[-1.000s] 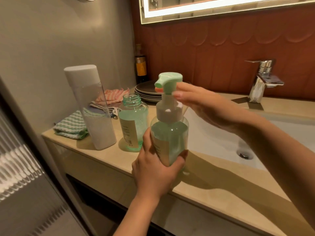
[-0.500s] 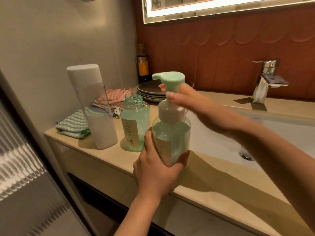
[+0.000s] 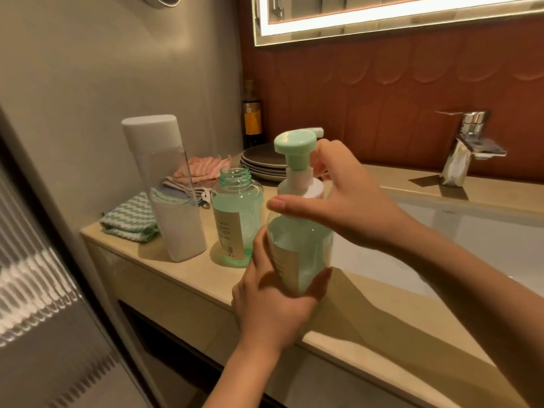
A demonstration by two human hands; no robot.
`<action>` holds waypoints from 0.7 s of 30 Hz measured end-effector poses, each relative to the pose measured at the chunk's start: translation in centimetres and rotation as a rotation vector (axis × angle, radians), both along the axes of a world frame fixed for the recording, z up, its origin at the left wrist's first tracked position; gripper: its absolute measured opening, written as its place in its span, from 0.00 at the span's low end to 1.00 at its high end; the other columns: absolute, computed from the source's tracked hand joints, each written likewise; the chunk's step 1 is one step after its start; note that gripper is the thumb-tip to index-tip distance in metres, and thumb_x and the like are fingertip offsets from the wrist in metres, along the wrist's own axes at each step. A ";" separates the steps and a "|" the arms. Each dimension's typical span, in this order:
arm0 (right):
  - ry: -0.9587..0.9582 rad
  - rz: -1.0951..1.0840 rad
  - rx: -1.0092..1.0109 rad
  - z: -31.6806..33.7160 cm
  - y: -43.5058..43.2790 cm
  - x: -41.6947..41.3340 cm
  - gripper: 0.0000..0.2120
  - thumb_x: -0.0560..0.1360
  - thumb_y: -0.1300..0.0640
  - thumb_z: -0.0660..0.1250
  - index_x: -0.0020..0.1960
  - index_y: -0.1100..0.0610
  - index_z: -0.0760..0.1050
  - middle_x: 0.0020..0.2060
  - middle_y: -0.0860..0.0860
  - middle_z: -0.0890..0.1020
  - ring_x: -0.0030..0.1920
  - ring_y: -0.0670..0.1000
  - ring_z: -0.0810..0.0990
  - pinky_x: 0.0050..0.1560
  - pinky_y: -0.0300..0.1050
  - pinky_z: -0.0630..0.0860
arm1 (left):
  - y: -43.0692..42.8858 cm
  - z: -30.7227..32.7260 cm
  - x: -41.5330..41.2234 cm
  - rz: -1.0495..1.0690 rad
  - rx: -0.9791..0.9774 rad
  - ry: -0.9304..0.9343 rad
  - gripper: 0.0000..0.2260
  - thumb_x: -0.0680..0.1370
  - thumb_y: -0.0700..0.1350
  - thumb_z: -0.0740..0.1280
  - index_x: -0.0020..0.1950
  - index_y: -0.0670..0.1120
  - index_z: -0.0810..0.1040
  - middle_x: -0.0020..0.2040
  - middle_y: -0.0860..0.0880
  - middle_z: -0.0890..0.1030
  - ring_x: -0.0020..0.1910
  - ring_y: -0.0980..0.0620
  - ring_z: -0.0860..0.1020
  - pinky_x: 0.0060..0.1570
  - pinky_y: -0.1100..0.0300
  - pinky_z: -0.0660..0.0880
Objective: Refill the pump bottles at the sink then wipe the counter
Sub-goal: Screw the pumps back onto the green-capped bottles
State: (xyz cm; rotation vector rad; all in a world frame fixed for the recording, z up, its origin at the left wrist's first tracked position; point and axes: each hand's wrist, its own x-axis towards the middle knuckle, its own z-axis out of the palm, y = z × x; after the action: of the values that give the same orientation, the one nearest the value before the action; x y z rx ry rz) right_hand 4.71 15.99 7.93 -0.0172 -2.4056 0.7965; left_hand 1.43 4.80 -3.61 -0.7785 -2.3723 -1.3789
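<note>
A green pump bottle point(image 3: 306, 248) with a mint pump head point(image 3: 295, 142) and white collar stands at the counter's front edge. My left hand point(image 3: 273, 298) grips its lower body from the front. My right hand point(image 3: 347, 198) curls round the white collar, thumb across the front and fingers behind the neck. A second green bottle point(image 3: 237, 219), open with no pump, stands just left of it. A tall clear refill container point(image 3: 170, 195) with a white cap stands further left, partly filled with white liquid.
Folded green, grey and pink cloths point(image 3: 129, 222) lie at the counter's left end by the wall. Dark plates point(image 3: 262, 161) are stacked behind the bottles, a dark bottle point(image 3: 252, 116) in the corner. The white sink basin point(image 3: 441, 245) and chrome faucet point(image 3: 465, 148) are on the right.
The pump head has turned, its spout swinging from the left round to the back right. My right hand shifted down from the spout to the collar. My left hand kept its hold.
</note>
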 end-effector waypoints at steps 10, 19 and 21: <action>-0.239 0.429 -0.276 1.2 1.9 0.9 0.18 0.68 0.51 0.69 0.56 0.55 0.76 0.52 0.44 0.81 0.54 0.39 0.78 0.53 0.33 0.73 | -0.1 -0.1 0.0 -0.025 -0.004 0.007 0.47 0.60 0.72 0.57 0.74 0.52 0.54 0.63 0.50 0.74 0.59 0.46 0.74 0.57 0.48 0.72; -0.072 0.040 0.044 0.1 0.1 0.0 0.32 0.60 0.26 0.66 0.56 0.44 0.68 0.54 0.44 0.69 0.58 0.46 0.66 0.58 0.41 0.68 | 0.0 0.1 0.0 -0.002 0.001 -0.021 0.47 0.58 0.76 0.56 0.73 0.55 0.53 0.62 0.49 0.77 0.58 0.42 0.76 0.55 0.50 0.73; -0.157 0.227 -0.137 0.9 1.0 0.3 0.24 0.67 0.34 0.60 0.62 0.38 0.66 0.61 0.39 0.68 0.65 0.43 0.64 0.67 0.46 0.62 | 0.0 0.0 0.0 0.005 -0.009 0.001 0.47 0.59 0.75 0.56 0.73 0.53 0.55 0.61 0.49 0.77 0.57 0.43 0.76 0.53 0.50 0.73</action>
State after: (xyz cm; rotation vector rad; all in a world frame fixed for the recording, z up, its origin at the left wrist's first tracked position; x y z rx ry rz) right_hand 4.98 16.96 8.82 0.1465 -2.5253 1.0994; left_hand 1.42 4.80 -3.56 -0.7748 -2.3797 -1.3668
